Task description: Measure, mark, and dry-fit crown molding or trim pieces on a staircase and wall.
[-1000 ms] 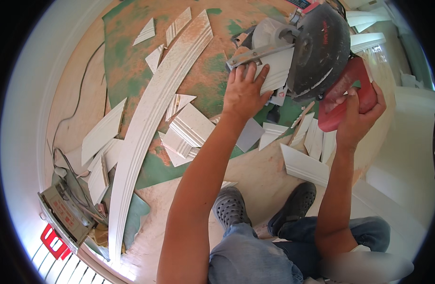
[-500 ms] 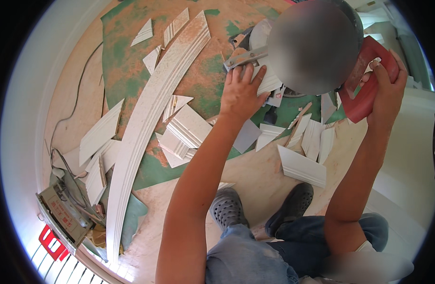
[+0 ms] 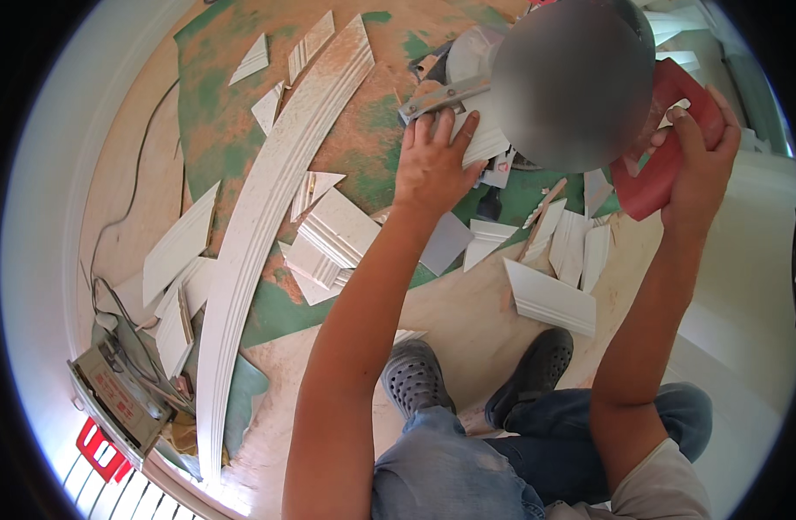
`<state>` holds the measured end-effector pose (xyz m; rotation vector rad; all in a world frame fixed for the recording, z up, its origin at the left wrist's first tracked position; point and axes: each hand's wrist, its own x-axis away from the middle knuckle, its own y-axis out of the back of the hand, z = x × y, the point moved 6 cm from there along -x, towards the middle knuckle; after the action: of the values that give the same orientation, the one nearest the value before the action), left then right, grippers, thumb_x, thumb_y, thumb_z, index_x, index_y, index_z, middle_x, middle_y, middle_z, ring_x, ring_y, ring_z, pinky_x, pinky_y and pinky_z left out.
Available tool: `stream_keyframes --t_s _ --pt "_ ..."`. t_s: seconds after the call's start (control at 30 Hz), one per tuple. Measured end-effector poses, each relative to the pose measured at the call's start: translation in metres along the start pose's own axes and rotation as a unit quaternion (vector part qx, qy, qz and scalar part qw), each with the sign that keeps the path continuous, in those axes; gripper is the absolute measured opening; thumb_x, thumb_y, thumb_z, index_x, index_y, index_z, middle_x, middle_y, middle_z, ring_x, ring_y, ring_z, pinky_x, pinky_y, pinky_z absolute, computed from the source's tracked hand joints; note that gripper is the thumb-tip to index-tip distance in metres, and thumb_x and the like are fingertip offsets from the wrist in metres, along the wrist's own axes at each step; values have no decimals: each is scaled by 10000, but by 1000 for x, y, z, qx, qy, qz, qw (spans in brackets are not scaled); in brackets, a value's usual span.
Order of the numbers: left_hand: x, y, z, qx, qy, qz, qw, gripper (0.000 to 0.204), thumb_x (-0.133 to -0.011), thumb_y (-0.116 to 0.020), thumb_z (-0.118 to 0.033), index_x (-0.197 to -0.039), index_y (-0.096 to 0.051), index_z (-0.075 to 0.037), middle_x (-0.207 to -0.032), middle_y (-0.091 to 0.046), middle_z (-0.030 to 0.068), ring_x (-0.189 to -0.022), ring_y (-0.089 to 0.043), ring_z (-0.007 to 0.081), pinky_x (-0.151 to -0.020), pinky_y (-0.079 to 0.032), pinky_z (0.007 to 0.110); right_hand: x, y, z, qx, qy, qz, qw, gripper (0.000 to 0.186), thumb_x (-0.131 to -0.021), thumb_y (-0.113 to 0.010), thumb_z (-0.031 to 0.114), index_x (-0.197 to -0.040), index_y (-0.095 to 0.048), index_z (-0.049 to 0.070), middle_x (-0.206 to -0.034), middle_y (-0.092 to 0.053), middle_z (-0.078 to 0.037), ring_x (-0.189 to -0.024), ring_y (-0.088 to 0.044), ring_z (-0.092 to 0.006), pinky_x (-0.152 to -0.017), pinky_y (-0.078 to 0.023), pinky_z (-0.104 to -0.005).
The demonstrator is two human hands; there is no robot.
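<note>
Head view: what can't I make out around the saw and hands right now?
Head view, saw's dark guard: mostly behind grey blur; top cut by frame edge.
Head view, white piece under left hand: right end behind blur.
Head view, right hand: some fingers partly behind the red handle.

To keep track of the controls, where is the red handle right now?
In the head view, the red handle is at upper right, in the right hand, beside the dark blurred round shape.
</note>
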<state>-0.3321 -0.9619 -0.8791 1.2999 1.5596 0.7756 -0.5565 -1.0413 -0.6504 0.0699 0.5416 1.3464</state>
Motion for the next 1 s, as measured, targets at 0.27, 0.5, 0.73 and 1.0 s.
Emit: stream_keyframes --t_s 0.27,0.5,0.73,1.0 --pt "-1 2 -1 16 3 7 1000 741 -901 -711 -503 -1561 -489 -250 -1466 -479 119 -1328 -425 360 -1149 -343 525 17 -3 -3 2 3 -10 1000 501 -945 -664 47 -1398 -457 -4 -911 -669 -103 -677 -651 -150 -629 -561 -299" --pt "2 1 -1 17 4 3 1000 736 -895 -720 -492 -1553 -499 -249 -1454 -486 117 -1323 -430 358 -1143 -349 519 40 -6 -12 27 29 -26 999 450 -955 -623 -8 -1363 -436 4 -943 -659 -123 -676 -650 -162 -644 -564 -312" --pt "-2 3 -4 9 -4 -10 1000 727 -900 -711 -495 -1550 -500 -249 -1457 -487 117 -1315 -435 355 -1131 -352 512 61 -6 -31 -20 15 -24 999 478 -980 -626 6 -1409 -417 20 -1066 -661 -145 -751 -674 -166 -716 -571 -316" --pt "-2 2 1 4 1 -14 1000 719 -910 -698 -495 -1556 -502 -246 -1462 -493 130 -1317 -442 354 -1140 -343 509 76 -13 -48 -14 34 -42 998 458 -989 -608 -18 -1398 -407 31 -1036 -651 -154 -754 -672 -175 -707 -576 -319"
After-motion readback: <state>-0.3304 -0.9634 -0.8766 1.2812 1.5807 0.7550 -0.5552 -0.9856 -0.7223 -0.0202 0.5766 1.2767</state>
